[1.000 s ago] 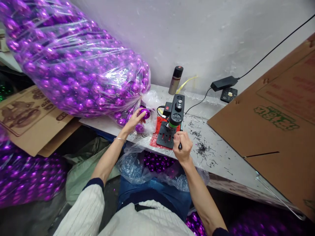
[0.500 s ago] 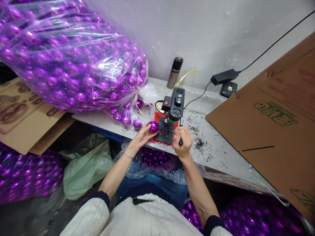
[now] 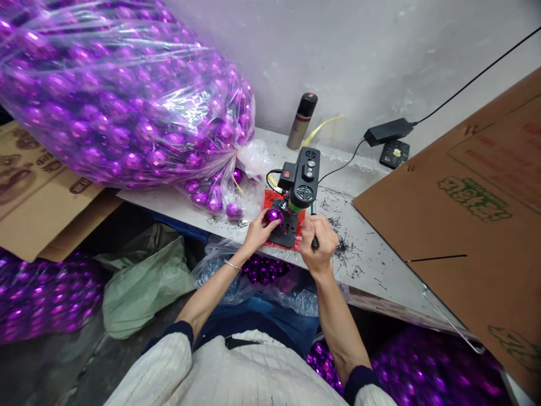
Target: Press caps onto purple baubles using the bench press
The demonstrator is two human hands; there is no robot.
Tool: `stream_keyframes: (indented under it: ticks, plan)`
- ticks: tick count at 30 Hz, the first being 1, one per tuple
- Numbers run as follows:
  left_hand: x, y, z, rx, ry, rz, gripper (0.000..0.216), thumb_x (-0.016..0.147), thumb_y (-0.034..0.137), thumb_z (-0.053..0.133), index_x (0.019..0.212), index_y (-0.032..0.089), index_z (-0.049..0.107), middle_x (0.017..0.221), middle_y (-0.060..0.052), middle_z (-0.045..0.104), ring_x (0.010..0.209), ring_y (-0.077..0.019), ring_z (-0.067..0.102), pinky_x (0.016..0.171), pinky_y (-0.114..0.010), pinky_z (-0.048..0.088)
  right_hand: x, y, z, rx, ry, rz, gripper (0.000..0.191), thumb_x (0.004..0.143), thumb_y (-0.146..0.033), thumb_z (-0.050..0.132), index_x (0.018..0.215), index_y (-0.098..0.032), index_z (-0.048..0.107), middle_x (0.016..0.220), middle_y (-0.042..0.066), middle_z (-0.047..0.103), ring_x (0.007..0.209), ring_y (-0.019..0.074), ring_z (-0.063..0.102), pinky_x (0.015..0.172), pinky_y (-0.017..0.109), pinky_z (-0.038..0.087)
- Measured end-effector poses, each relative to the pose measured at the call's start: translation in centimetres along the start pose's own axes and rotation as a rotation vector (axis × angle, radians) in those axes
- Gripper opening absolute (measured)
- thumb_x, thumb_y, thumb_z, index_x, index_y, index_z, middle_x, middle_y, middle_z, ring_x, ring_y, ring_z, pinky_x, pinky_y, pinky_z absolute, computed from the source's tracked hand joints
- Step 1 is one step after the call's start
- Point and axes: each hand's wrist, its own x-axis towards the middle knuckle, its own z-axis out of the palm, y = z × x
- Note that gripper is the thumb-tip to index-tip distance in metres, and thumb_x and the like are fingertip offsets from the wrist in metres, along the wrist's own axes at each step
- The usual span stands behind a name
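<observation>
Between the thumb and fingers of my left hand (image 3: 258,231) is a shiny purple faceted ball (image 3: 274,217). It is over the base plate (image 3: 284,235) of a small black bench machine (image 3: 305,177), close beneath the machine's head; whether it touches the plate I cannot tell. My right hand (image 3: 318,239) is wrapped around the machine's lever handle (image 3: 315,243), on the right side. A red sheet (image 3: 270,197) lies under the base. Left of the machine, a few loose purple balls (image 3: 234,211) rest by the mouth of a clear bag.
A large clear bag of purple balls (image 3: 127,107) fills the upper left. Behind the machine stands a spray can (image 3: 302,121). A power adapter (image 3: 389,132) with a cable is at the wall. Black bits (image 3: 349,248) litter the table, and a cardboard box (image 3: 465,214) stands right.
My left hand has moved right, bringing the purple ball from beside the base plate to over it, under the machine's head. My right hand keeps its grip on the lever handle.
</observation>
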Motion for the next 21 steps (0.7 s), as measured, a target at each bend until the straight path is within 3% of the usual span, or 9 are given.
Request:
stream_keyframes:
  ticks: [5, 9, 15, 21]
  plan:
    - [-0.3, -0.7, 0.5, 0.333, 0.006, 0.299, 0.055, 0.083, 0.040, 0.074, 0.130, 0.016, 0.056, 0.126, -0.014, 0.066, 0.116, -0.0281, 0.064, 0.103, -0.045, 0.050, 0.4, -0.1, -0.3, -0.007, -0.019, -0.002, 0.021, 0.094, -0.010, 0.046, 0.076, -0.020, 0.051, 0.070, 0.001, 0.057, 0.065, 0.0119, 0.053, 0.060, 0.026, 0.040]
    - [-0.6, -1.4, 1.0, 0.437, 0.057, 0.449, 0.055, 0.085, 0.042, 0.071, 0.131, 0.016, 0.053, 0.128, -0.015, 0.063, 0.121, -0.0278, 0.060, 0.105, -0.045, 0.049, 0.1, 0.0, -0.3, -0.008, -0.029, -0.024, 0.019, 0.093, -0.009, 0.047, 0.077, -0.020, 0.051, 0.071, 0.002, 0.058, 0.067, 0.0123, 0.054, 0.061, 0.026, 0.041]
    - [-1.3, -2.3, 2.1, 0.501, 0.041, 0.581, 0.051, 0.090, 0.041, 0.066, 0.133, 0.018, 0.050, 0.126, -0.015, 0.064, 0.121, -0.0271, 0.060, 0.102, -0.044, 0.050, 0.1, -0.1, -0.4, -0.007, -0.032, -0.015, 0.020, 0.092, -0.008, 0.047, 0.077, -0.020, 0.051, 0.071, 0.002, 0.058, 0.068, 0.0123, 0.055, 0.062, 0.026, 0.042]
    - [-1.0, -2.8, 2.0, 0.531, 0.029, 0.593, 0.058, 0.089, 0.042, 0.068, 0.137, 0.017, 0.048, 0.125, -0.015, 0.066, 0.115, -0.0278, 0.064, 0.099, -0.045, 0.050, -0.3, -0.2, -0.2, 0.005, -0.013, 0.014, 0.020, 0.092, -0.008, 0.047, 0.077, -0.020, 0.051, 0.072, 0.002, 0.058, 0.068, 0.0126, 0.056, 0.063, 0.026, 0.044]
